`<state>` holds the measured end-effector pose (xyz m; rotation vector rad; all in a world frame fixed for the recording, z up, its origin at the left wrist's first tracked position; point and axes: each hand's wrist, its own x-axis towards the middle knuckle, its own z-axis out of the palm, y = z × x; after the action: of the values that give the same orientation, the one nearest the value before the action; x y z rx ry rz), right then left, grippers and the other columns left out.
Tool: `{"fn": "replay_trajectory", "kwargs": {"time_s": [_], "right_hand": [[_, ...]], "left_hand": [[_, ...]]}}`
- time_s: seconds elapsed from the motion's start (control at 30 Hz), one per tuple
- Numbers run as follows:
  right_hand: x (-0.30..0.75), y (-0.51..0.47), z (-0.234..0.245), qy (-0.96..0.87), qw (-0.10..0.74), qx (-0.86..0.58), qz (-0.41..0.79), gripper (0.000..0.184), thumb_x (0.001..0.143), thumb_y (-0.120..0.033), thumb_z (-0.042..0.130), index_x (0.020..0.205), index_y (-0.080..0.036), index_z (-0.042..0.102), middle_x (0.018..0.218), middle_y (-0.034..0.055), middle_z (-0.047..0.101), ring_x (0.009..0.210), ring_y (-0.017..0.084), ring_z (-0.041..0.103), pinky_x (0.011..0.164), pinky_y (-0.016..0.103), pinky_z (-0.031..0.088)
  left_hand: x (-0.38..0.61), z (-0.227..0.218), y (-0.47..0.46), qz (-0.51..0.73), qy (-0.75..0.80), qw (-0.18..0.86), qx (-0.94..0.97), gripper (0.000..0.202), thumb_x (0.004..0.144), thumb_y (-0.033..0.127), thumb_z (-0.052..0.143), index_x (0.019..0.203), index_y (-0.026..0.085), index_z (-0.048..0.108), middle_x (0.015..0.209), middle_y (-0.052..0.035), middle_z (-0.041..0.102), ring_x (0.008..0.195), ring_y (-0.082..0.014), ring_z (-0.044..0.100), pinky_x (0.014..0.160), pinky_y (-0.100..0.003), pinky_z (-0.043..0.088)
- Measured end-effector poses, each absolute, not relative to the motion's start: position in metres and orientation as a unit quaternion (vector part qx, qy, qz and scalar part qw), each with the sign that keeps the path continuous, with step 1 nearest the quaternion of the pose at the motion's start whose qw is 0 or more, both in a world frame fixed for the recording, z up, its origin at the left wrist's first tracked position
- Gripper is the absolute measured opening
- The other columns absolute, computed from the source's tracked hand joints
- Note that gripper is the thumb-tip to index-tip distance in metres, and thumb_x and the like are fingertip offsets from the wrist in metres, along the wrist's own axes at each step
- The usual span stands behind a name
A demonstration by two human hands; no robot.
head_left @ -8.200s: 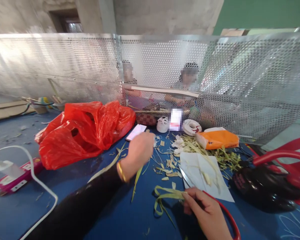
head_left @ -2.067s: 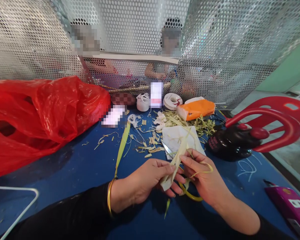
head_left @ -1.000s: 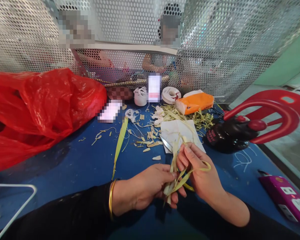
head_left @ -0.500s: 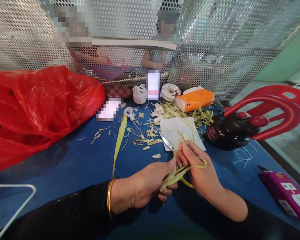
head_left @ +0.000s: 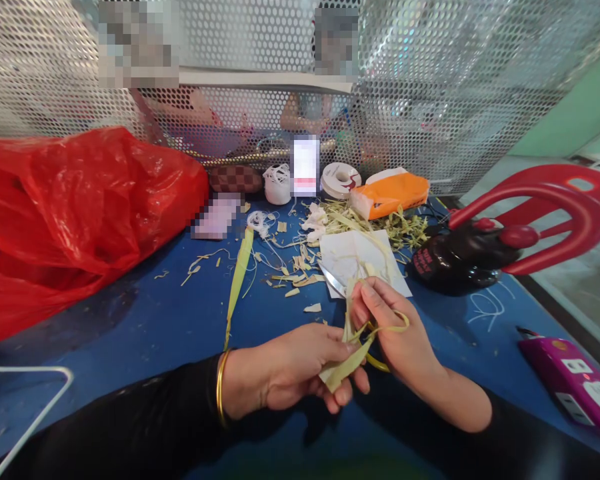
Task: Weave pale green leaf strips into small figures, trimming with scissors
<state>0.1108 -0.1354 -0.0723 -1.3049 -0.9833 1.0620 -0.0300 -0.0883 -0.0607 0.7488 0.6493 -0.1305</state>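
Observation:
Pale green, dry-looking leaf strips (head_left: 347,369) stretch between my two hands. My left hand (head_left: 300,373), with a gold bangle at the wrist, pinches them under its thumb; its lower fingers are partly spread beneath. My right hand (head_left: 397,330) pinches the upper end of the strips between thumb and fingers. Scissors (head_left: 333,280) are tucked in that same hand, their blades pointing away to the upper left and the yellow handle showing below the palm. A thin loop of strip curls over the right thumb. Beyond the hands lies a white paper sheet (head_left: 337,250).
A long leaf (head_left: 240,273) and scattered scraps (head_left: 305,270) lie on the blue table. Behind stand a phone (head_left: 305,167), a ribbon spool (head_left: 340,180) and an orange tissue pack (head_left: 393,195). A red bag (head_left: 95,213) is left; a black jar (head_left: 460,263) and purple power strip (head_left: 575,383) are right.
My left hand has shifted slightly right and its fingers have loosened a little under the strips. The leaf strip's lower end is spread wider. My right hand keeps its pinch and the scissors.

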Motion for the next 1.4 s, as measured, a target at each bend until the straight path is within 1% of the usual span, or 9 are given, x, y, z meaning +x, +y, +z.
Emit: {"fn": "replay_trajectory", "kwargs": {"time_s": [0.17,0.37,0.8,0.9,0.97,1.07,1.2,1.3,1.4], "right_hand": [[0.108,-0.134,-0.07,-0.41,0.564,-0.553,0.456,0.031,0.094,-0.04,0.048,0.07,-0.021,0.048,0.054,-0.0057,0.042,0.047,0.011,0.042,0.047,0.024,0.033],[0.111,-0.133,-0.072,-0.428,0.561,-0.559,0.435,0.034,0.094,-0.04,0.049,0.066,-0.02,0.047,0.054,-0.0053,0.045,0.049,0.01,0.042,0.049,0.024,0.033],[0.147,-0.111,-0.067,-0.243,0.66,-0.504,0.501,0.033,0.074,-0.038,0.073,0.061,-0.018,0.05,0.057,-0.0058,0.043,0.049,0.008,0.038,0.045,0.021,0.03],[0.169,-0.104,-0.068,-0.234,0.708,-0.565,0.353,0.025,0.07,-0.038,0.075,0.078,-0.018,0.061,0.067,-0.0023,0.052,0.057,0.012,0.048,0.05,0.024,0.038],[0.177,-0.107,-0.065,-0.3,0.726,-0.601,0.145,0.026,0.077,-0.038,0.069,0.095,-0.02,0.063,0.085,0.0026,0.06,0.081,0.019,0.058,0.071,0.032,0.047],[0.167,-0.122,-0.057,-0.578,0.572,-0.571,-0.111,0.043,0.084,-0.031,0.065,0.125,-0.024,0.054,0.123,0.0101,0.058,0.119,0.03,0.049,0.099,0.046,0.037],[0.131,-0.141,-0.056,-0.878,0.247,-0.387,-0.137,0.05,0.092,-0.035,0.055,0.136,-0.014,0.044,0.126,0.0116,0.061,0.124,0.028,0.048,0.108,0.043,0.029],[0.118,-0.141,-0.068,-0.885,0.185,-0.416,-0.093,0.048,0.096,-0.025,0.046,0.137,-0.002,0.039,0.099,0.0147,0.07,0.09,0.026,0.064,0.092,0.046,0.041],[0.123,-0.136,-0.076,-0.881,0.164,-0.44,-0.059,0.033,0.095,-0.024,0.048,0.123,-0.008,0.051,0.083,0.0091,0.069,0.068,0.022,0.062,0.067,0.039,0.043]], "left_hand": [[-0.031,-0.055,-0.088,-0.083,0.346,0.868,0.346,0.007,0.083,0.023,0.05,0.079,0.018,0.049,0.055,0.0091,0.037,0.036,-0.0016,0.018,0.038,-0.017,0.011],[-0.034,-0.051,-0.094,-0.039,0.359,0.843,0.399,0.031,0.089,0.048,0.043,0.079,0.018,0.049,0.054,0.0101,0.028,0.041,-0.0048,0.013,0.042,-0.021,0.009],[-0.047,-0.032,-0.076,0.008,0.334,0.496,0.801,0.032,0.092,0.03,0.035,0.07,0.019,0.056,0.067,0.0007,0.053,0.068,-0.0149,0.049,0.063,-0.026,0.033],[-0.053,-0.027,-0.072,-0.003,0.352,0.376,0.857,0.033,0.092,0.031,0.034,0.071,0.02,0.056,0.069,-0.0018,0.059,0.068,-0.0178,0.054,0.063,-0.028,0.032],[-0.056,-0.025,-0.069,-0.004,0.369,0.302,0.879,0.033,0.093,0.034,0.034,0.072,0.021,0.056,0.066,-0.0031,0.058,0.063,-0.0189,0.054,0.06,-0.028,0.032],[-0.058,-0.027,-0.069,0.002,0.363,0.239,0.901,0.033,0.093,0.034,0.033,0.077,0.021,0.059,0.065,-0.0051,0.06,0.059,-0.0197,0.055,0.057,-0.028,0.033],[-0.058,-0.034,-0.077,-0.006,0.285,0.193,0.939,0.028,0.09,0.024,0.039,0.073,0.018,0.061,0.066,-0.0098,0.064,0.058,-0.022,0.059,0.056,-0.03,0.037],[-0.059,-0.036,-0.083,-0.03,0.237,0.15,0.959,0.027,0.089,0.02,0.04,0.074,0.017,0.062,0.063,-0.0099,0.064,0.052,-0.0218,0.058,0.053,-0.03,0.037],[-0.063,-0.034,-0.08,-0.02,0.225,0.127,0.966,0.027,0.094,0.024,0.036,0.09,0.018,0.062,0.069,-0.008,0.067,0.052,-0.0204,0.06,0.05,-0.028,0.035]]}}
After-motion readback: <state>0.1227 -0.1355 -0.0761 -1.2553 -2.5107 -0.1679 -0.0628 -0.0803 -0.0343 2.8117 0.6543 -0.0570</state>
